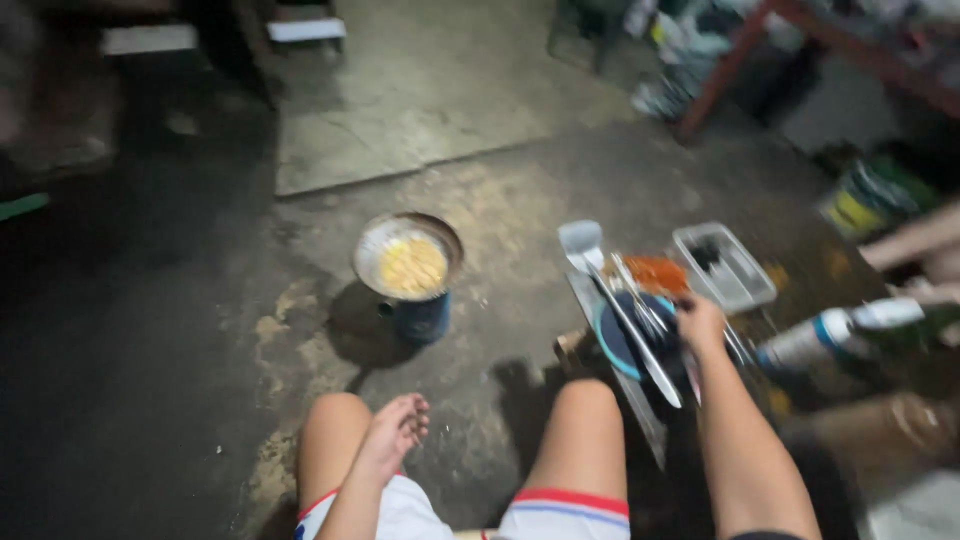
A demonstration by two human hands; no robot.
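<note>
Concrete floor [480, 170], dim light, person seated with 2 bare knees in view, white shorts with red and blue trim. Left hand [392, 432] rests on the left knee, fingers loosely curled, holding nothing. Right hand [700, 322] reaches forward to a cluster of utensils; fingers look closed around something thin there, but blur hides exactly what, so I cannot tell the grip state for sure. Just beside that hand: blue-rimmed dark bowl [628, 335] with a long metal knife [640, 345] laid across it, blade running toward the person. Metal spatula [583, 245] lies just beyond the bowl, head pointing away. Orange-red item [655, 272] sits between the spatula and a clear plastic tray [738, 285], which holds a small dark piece. Round metal pan [408, 262] with yellow food sits on top of a blue can [420, 318], well left of the utensils. White and blue bottle [835, 335] lies to the right. Another person's arm [915, 240] enters at the right edge. Red frame leg [725, 65] at top right.
</note>
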